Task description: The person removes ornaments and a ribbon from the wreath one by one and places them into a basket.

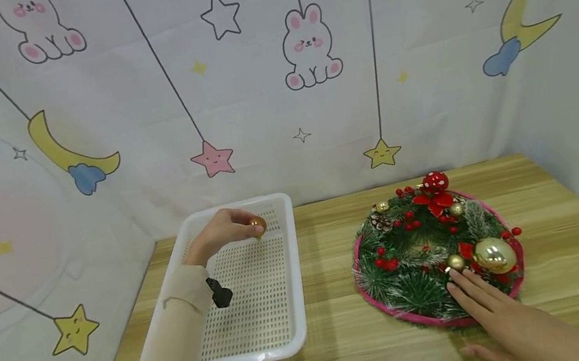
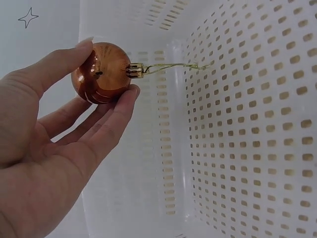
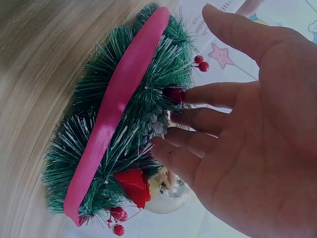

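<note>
Pinching the copper bauble (image 2: pixel 106 74) over the basket (image 1: pixel 296 268) at far left, the left hand (image 1: pixel 225 231) could let it slip, smooth as it looks, or snag its gold cord (image 2: pixel 185 65); the right hand (image 1: pixel 507 316), fingers straight against the near side of the wreath (image 1: pixel 421 295), might dislodge a gold ornament (image 1: pixel 455 261).

The wood-grained bench (image 1: pixel 342 336) carries a white basket (image 1: pixel 294 274) and, right of that basket, a green wreath (image 1: pixel 418 296) (pink-edged), lying flat.

no legible text, labels, numbers, signs
</note>
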Action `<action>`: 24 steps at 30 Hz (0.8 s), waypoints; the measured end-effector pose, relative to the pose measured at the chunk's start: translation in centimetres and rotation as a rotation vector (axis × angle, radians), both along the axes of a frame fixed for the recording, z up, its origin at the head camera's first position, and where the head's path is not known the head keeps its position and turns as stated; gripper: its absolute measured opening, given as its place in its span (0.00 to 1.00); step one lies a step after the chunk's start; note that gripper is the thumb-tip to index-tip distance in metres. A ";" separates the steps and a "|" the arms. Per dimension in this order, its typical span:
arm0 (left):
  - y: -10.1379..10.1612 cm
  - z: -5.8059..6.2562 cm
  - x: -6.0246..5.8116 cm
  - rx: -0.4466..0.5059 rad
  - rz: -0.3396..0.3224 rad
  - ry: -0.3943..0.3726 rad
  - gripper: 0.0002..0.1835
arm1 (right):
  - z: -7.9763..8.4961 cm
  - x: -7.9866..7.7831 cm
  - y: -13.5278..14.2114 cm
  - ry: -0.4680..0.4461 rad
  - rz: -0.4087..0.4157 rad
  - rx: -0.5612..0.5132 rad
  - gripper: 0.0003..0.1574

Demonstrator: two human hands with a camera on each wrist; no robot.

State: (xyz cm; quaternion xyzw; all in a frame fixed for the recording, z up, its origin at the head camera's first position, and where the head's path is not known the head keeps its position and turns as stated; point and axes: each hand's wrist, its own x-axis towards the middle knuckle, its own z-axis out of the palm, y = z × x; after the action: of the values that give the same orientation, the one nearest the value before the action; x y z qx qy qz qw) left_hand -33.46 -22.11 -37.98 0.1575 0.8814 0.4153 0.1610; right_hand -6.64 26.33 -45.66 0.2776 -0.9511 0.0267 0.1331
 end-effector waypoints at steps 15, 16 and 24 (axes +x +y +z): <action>0.3 -1.7 -1.5 -0.032 0.063 -0.098 0.14 | 0.1 -0.1 0.0 -0.013 0.008 -0.008 0.57; 0.3 -1.7 -1.5 -0.040 0.067 -0.100 0.14 | 0.1 -0.1 0.0 -0.014 0.007 -0.009 0.57; 0.1 -1.9 -1.4 -0.084 0.094 -0.119 0.16 | 0.1 0.0 0.0 0.021 0.020 -0.004 0.58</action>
State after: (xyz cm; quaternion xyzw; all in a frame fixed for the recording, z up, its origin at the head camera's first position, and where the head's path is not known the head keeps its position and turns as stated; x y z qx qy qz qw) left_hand -34.88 -22.05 -39.84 0.0841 0.8933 0.3936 0.2000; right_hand -6.67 26.35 -45.59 0.2872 -0.9467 0.0269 0.1434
